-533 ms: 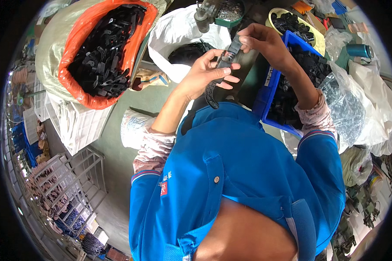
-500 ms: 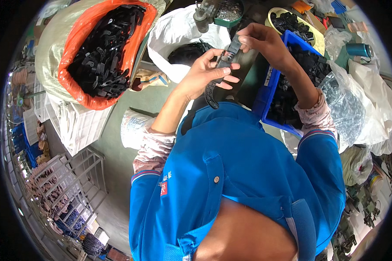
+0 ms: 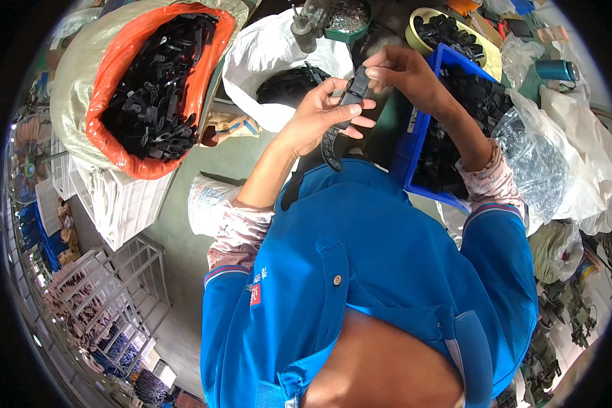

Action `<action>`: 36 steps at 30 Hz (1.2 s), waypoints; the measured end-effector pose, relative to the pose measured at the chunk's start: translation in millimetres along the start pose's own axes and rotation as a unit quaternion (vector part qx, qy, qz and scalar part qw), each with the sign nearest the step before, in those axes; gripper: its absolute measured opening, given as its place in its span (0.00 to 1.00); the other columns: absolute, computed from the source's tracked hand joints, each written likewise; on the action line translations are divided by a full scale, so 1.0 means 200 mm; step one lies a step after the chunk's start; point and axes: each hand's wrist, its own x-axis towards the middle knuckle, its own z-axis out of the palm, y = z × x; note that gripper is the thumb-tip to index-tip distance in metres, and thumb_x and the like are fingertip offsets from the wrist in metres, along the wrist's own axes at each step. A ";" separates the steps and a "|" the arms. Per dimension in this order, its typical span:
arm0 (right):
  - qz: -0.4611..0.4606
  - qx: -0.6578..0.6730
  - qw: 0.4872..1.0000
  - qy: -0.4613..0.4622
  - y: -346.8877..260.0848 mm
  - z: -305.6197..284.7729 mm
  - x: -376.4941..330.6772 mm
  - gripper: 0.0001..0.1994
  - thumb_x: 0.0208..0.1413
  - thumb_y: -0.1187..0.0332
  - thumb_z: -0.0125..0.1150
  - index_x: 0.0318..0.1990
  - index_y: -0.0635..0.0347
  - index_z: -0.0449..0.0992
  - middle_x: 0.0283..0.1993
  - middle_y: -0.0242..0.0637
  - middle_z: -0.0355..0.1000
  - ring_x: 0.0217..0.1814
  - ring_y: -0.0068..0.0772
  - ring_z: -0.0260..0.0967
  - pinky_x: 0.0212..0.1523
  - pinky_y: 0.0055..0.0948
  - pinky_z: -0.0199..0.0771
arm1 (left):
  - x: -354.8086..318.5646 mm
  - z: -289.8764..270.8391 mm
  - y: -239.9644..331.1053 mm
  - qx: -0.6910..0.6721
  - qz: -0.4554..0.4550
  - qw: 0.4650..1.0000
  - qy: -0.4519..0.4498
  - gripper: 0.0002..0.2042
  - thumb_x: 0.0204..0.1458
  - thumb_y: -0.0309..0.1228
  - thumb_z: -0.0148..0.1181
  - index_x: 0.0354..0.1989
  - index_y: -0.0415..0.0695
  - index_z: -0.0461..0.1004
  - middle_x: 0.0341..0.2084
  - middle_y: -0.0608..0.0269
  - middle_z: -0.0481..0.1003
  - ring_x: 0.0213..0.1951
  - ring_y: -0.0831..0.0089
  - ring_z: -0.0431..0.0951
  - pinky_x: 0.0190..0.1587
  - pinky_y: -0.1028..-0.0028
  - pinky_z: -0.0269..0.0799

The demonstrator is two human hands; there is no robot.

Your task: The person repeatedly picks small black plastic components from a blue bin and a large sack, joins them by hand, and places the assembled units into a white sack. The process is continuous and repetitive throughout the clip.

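Note:
Between both hands, above my lap, is a black plastic handle with a curved, ribbed lower end. My left hand is closed around its middle, thumb on top and some fingertips showing on the far side. At the upper end sits a smaller black plastic piece, pinched between the thumb and fingers of my right hand. The two black parts touch or overlap; whether they are locked together cannot be made out.
An orange-lined sack of black parts stands at left, beside a white sack. A metal machine head and green tray are ahead. At right are a blue crate and yellow tub, both holding black parts.
The smaller black piece has come down against the handle, and the metallic bit seen between them is covered. My right hand has moved slightly lower and left.

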 end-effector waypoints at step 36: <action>-0.033 -0.603 0.796 0.052 0.43 -1.23 0.30 0.12 0.40 0.69 0.70 0.35 0.59 0.77 0.24 0.49 0.69 0.30 0.57 0.69 0.35 0.43 0.74 | 0.12 -0.05 -0.05 0.328 0.228 0.895 0.199 0.14 0.50 0.26 0.68 0.26 0.40 0.65 0.30 0.61 0.72 0.34 0.74 0.71 0.39 0.75 0.67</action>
